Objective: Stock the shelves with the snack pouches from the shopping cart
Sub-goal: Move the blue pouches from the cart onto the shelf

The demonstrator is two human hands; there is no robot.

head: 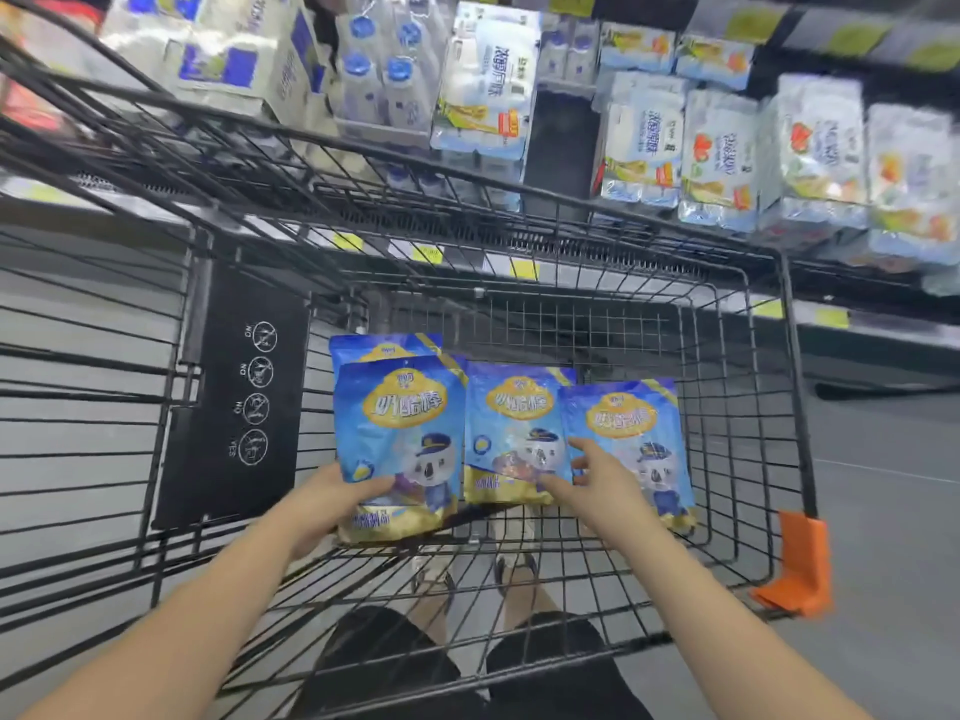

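Observation:
Several blue snack pouches with a koala picture lie in the black wire shopping cart (748, 407). My left hand (332, 501) grips the lower left edge of the left pouch (400, 439), thumb on its front; another pouch lies partly hidden behind it. My right hand (597, 485) lies over the seam between the middle pouch (514, 428) and the right pouch (634, 433), its fingers spread and touching both. The shelves (571, 272) stand just beyond the cart.
The shelves hold white and blue multipacks (727, 148) and bottle packs (384, 70), with yellow price tags along the edge. A black child-seat flap (239, 397) stands at the cart's left. An orange corner bumper (800, 563) is at the right. Grey floor lies to the right.

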